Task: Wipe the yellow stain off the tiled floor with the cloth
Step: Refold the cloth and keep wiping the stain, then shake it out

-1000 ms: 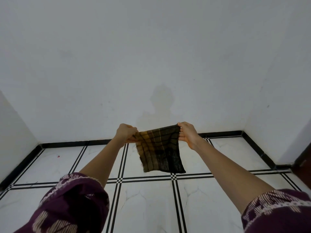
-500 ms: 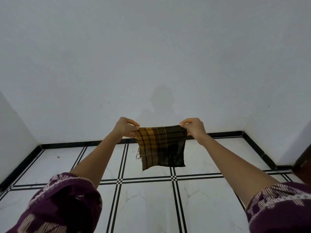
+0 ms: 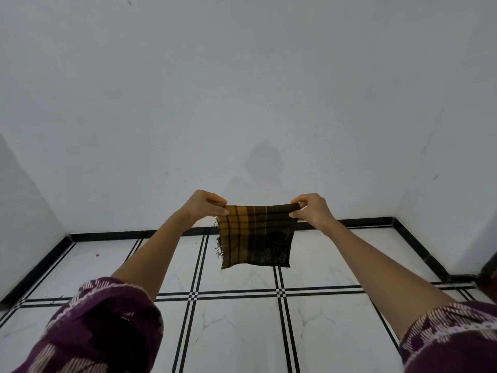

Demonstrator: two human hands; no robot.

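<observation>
Tiled floor (image 3: 236, 340) is seen with no yellow stain in view, so wiping is judged finished or the stain hidden. Cloth (image 3: 255, 235) is held spread in the air, top corners pinched by left hand (image 3: 205, 208) and right hand (image 3: 313, 211).
</observation>
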